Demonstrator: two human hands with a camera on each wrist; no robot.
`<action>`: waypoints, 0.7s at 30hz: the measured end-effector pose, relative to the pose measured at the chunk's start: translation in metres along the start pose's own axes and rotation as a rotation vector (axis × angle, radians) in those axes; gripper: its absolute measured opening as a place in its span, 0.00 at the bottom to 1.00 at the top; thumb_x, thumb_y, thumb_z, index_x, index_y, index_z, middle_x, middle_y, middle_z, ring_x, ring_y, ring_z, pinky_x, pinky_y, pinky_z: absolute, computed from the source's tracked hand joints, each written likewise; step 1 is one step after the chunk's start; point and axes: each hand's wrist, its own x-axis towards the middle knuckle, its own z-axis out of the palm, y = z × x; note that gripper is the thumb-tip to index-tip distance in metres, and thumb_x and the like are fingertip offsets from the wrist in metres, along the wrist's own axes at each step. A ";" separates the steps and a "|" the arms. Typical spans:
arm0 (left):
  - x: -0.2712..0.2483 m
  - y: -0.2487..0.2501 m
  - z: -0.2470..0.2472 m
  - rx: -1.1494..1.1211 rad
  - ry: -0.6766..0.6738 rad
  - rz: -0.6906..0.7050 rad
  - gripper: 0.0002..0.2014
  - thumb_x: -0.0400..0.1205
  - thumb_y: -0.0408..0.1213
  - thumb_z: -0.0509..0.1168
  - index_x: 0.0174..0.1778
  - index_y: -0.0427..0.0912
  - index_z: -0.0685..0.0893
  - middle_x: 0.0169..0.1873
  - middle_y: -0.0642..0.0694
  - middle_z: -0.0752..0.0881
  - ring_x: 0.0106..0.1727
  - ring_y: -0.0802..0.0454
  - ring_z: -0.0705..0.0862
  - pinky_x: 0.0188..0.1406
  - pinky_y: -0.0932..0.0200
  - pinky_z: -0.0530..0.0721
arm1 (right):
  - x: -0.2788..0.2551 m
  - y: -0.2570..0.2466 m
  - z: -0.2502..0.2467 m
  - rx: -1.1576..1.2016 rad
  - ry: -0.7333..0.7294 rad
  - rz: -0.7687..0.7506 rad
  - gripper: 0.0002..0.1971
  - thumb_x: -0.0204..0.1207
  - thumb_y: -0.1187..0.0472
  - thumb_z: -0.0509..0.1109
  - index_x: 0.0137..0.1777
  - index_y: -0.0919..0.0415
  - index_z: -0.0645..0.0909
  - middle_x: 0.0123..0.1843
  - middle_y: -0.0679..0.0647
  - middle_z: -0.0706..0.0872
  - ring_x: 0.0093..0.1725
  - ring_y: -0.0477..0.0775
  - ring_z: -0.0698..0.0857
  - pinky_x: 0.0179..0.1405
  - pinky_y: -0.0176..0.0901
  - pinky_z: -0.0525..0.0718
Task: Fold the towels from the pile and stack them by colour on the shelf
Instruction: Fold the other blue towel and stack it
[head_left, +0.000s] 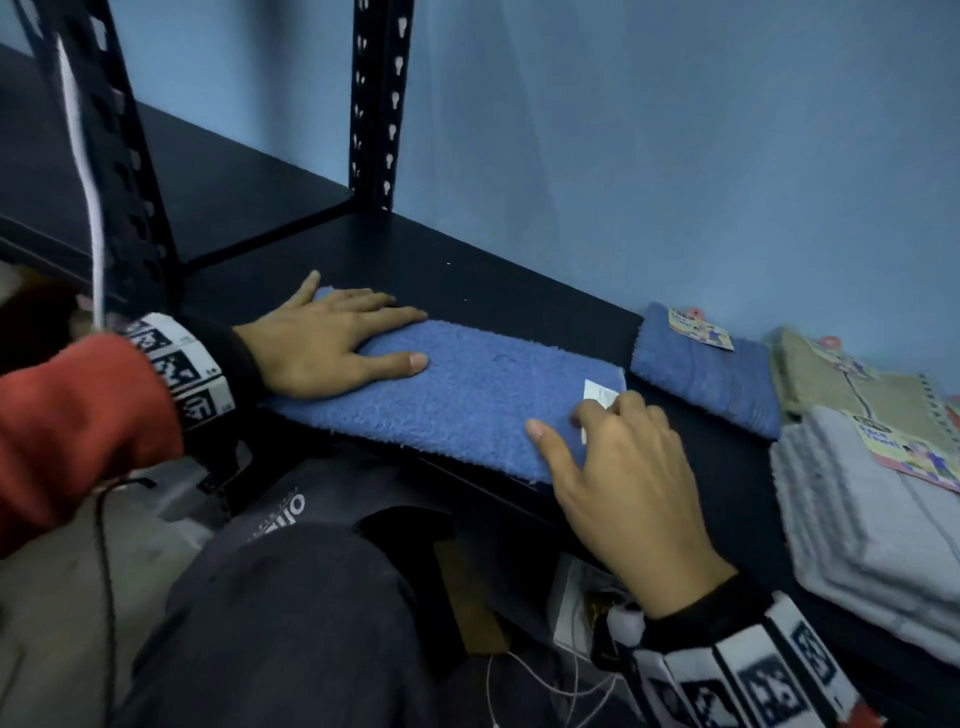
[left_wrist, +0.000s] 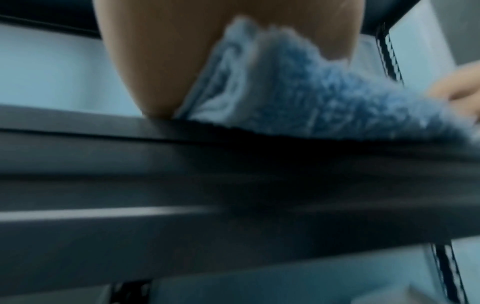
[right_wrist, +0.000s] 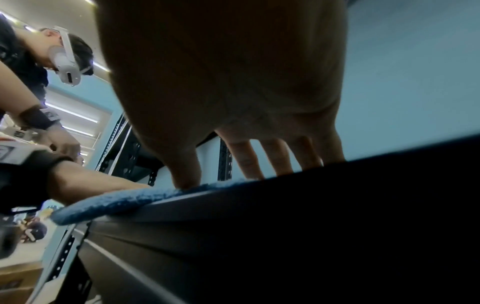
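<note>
A fluffy blue towel (head_left: 483, 395), folded into a long strip, lies on the black shelf (head_left: 467, 275), its near edge slightly past the shelf's front lip. My left hand (head_left: 332, 343) presses flat on its left end with fingers straight. My right hand (head_left: 618, 467) rests on the right end, thumb spread, fingertips touching the white label (head_left: 600, 389). The left wrist view shows my palm (left_wrist: 161, 61) on the towel's pile (left_wrist: 311, 98). In the right wrist view my fingers (right_wrist: 246, 162) reach down onto the towel (right_wrist: 116, 203).
At the right of the shelf lie a folded blue towel (head_left: 706, 374) with a paper tag, a beige towel (head_left: 852, 389) and a grey towel (head_left: 857, 519). A black perforated upright (head_left: 376, 98) stands at the back. Another person (right_wrist: 39, 61) stands to the left.
</note>
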 end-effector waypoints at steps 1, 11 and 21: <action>-0.003 0.000 0.002 -0.001 0.020 -0.017 0.41 0.75 0.82 0.38 0.85 0.72 0.52 0.88 0.57 0.59 0.89 0.56 0.51 0.86 0.32 0.38 | 0.005 -0.006 -0.001 0.061 -0.079 0.027 0.27 0.81 0.32 0.59 0.59 0.56 0.83 0.58 0.57 0.82 0.62 0.61 0.78 0.59 0.56 0.80; -0.028 -0.013 -0.009 0.047 0.214 -0.119 0.35 0.79 0.72 0.37 0.81 0.70 0.68 0.59 0.53 0.76 0.63 0.50 0.74 0.69 0.44 0.76 | 0.040 -0.048 0.008 -0.197 0.069 -0.071 0.11 0.68 0.58 0.82 0.38 0.59 0.80 0.37 0.61 0.82 0.39 0.65 0.81 0.39 0.52 0.71; -0.047 -0.017 -0.034 -0.124 0.163 -0.060 0.18 0.83 0.53 0.69 0.70 0.58 0.86 0.40 0.78 0.77 0.48 0.73 0.82 0.49 0.84 0.68 | 0.057 -0.057 0.024 0.003 -0.043 0.004 0.21 0.84 0.48 0.63 0.73 0.55 0.73 0.74 0.60 0.73 0.75 0.65 0.69 0.74 0.63 0.67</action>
